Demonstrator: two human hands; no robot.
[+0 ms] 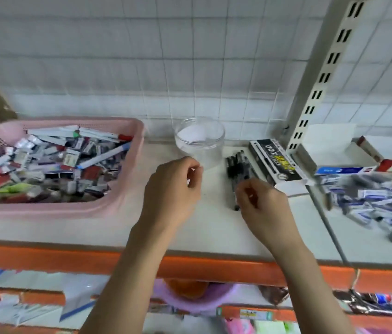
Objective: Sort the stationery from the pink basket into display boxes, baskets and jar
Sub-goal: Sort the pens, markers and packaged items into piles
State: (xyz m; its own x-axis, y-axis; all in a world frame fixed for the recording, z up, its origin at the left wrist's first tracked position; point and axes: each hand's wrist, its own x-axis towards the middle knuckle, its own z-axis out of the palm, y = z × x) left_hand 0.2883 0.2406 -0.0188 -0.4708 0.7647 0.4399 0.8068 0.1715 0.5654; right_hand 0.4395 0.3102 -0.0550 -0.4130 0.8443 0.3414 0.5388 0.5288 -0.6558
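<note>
It was a stationery shop: a slotted shelving upright (320, 75) rose against tiled wall, and orange-edged shelves (45, 257) carried packaged goods (380, 208) below.

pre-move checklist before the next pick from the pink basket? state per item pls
1. Pink basket within reach, still full of mixed stationery: ok.
2. Left hand free: cannot tell, fingers curled, blurred.
3. Right hand free: cannot tell, fingers curled over the black pens.
4. Clear jar upright, lid off: ok.
5. Black pen box open to take the pens: ok; its open end faces the shelf front.
6. Black pens boxed: not ok, lying loose on the shelf.
</note>
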